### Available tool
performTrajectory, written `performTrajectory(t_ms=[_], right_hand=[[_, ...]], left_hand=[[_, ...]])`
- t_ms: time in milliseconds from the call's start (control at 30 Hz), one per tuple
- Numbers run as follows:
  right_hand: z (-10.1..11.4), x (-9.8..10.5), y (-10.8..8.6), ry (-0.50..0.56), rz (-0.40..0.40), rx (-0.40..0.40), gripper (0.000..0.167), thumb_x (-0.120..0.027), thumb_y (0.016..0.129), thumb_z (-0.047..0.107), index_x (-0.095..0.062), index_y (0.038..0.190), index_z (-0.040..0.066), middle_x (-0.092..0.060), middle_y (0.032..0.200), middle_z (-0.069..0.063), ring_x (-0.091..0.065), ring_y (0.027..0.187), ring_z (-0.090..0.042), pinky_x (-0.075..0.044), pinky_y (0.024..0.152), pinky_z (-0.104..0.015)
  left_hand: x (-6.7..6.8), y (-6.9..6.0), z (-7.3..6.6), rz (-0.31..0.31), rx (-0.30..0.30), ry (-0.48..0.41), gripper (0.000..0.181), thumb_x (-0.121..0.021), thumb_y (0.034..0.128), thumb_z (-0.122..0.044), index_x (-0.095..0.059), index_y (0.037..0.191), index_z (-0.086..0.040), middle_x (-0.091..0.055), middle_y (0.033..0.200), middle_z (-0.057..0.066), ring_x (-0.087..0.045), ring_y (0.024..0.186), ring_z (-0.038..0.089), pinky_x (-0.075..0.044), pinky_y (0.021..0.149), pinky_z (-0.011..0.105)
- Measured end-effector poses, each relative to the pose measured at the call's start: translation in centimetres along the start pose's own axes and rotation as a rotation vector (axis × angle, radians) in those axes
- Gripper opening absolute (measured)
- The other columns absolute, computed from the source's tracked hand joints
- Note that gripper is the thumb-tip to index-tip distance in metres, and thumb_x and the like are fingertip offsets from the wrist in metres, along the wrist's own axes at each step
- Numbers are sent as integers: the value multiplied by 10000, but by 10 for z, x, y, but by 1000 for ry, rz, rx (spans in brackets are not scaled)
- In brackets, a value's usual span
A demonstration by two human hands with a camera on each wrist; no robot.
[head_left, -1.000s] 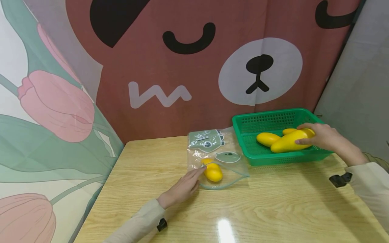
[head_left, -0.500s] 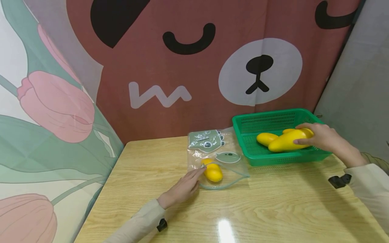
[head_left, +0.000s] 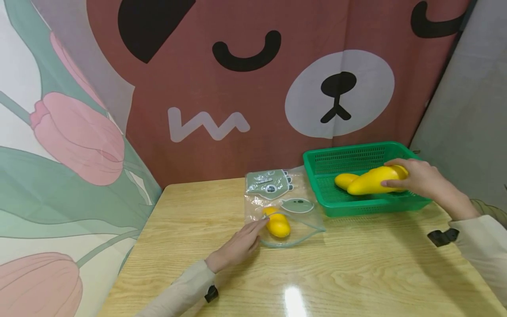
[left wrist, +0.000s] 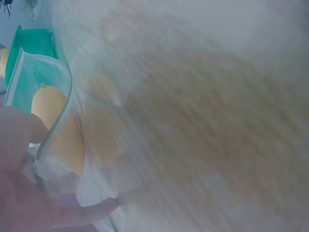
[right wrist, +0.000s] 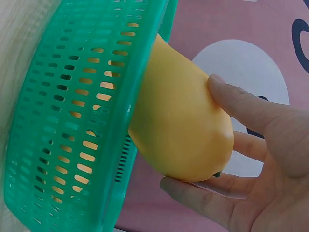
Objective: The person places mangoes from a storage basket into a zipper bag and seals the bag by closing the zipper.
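In the head view my right hand (head_left: pixel 420 176) grips a large yellow mango (head_left: pixel 372 181) by its thick end, tilted over the green basket. The right wrist view shows thumb and fingers spread around the mango (right wrist: pixel 183 116), near its stem end. A smaller mango (head_left: pixel 346 181) lies in the basket beside its tip. On the table my left hand (head_left: pixel 239 246) holds the near left corner of a clear plastic bag (head_left: pixel 305 224) by its rim, its mouth gaping. Yellow mangoes (head_left: pixel 278 225) lie inside the bag. The left wrist view is hazy, with the hand (left wrist: pixel 24 179) at the rim.
The green basket (head_left: pixel 328 209) stands at the back right of the wooden table (head_left: pixel 348 273), close to the bag's right side. Behind the table hangs a curtain (head_left: pixel 190 163) with a bear print. Green cartoon prints (head_left: pixel 267 182) cover the bag's far part.
My right hand has lifted the large mango a little and shifted its tip leftward, now hiding a small mango behind it. The left hand and the bag keep their place.
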State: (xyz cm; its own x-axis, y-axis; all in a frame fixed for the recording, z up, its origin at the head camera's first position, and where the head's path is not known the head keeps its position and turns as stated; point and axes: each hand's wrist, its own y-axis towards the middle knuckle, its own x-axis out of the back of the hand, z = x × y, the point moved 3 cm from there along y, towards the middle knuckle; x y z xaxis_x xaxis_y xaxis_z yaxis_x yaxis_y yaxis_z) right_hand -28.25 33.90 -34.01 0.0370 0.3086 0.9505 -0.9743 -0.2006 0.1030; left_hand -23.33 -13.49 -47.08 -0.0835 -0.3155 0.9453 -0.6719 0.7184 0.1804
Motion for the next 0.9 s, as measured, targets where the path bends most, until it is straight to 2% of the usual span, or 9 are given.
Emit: performTrajectory(t_ms=[200,400,567,800,900], right_hand=[[2,4,-2,2,-41,13,710,-699,891,495,-534,1325,-42,-512,1255,-401,-532,1001,-530,-461,669,-612],[5,2,-3,16,-36,10,713,-699,890,498,-529,1336,-31,-498,1274,-402,-518,1027,-542,-443,693,-657],[9,-1,-5,23,-69,37,696,-716,886,472,-541,1327,-37,-529,1246,-378,-547,969,-479,-469,638,-562],[12,-5,-8,24,-110,62,666,-746,870,441,-565,1311,-25,-546,1189,-371,-543,952,-466,-477,614,-546],[13,-6,-8,27,-127,72,656,-758,862,429,-575,1304,-20,-557,1167,-349,-542,917,-427,-476,598,-501]], left_hand=[[0,0,0,-1,-6,3,639,-499,1015,-35,-207,1578,-104,-303,1586,77,-321,1428,209,-292,1169,354],[-1,0,0,4,4,3,636,-497,1018,-42,-203,1579,-103,-302,1586,81,-326,1425,214,-300,1166,364],[0,0,-1,4,7,3,636,-498,1018,-43,-203,1579,-105,-302,1586,82,-324,1427,213,-297,1167,364],[0,0,-1,1,-2,2,637,-498,1018,-43,-203,1579,-103,-301,1587,83,-324,1426,214,-301,1166,366],[0,0,0,3,0,-2,634,-493,1022,-50,-198,1581,-105,-294,1590,80,-320,1429,212,-300,1166,368]])
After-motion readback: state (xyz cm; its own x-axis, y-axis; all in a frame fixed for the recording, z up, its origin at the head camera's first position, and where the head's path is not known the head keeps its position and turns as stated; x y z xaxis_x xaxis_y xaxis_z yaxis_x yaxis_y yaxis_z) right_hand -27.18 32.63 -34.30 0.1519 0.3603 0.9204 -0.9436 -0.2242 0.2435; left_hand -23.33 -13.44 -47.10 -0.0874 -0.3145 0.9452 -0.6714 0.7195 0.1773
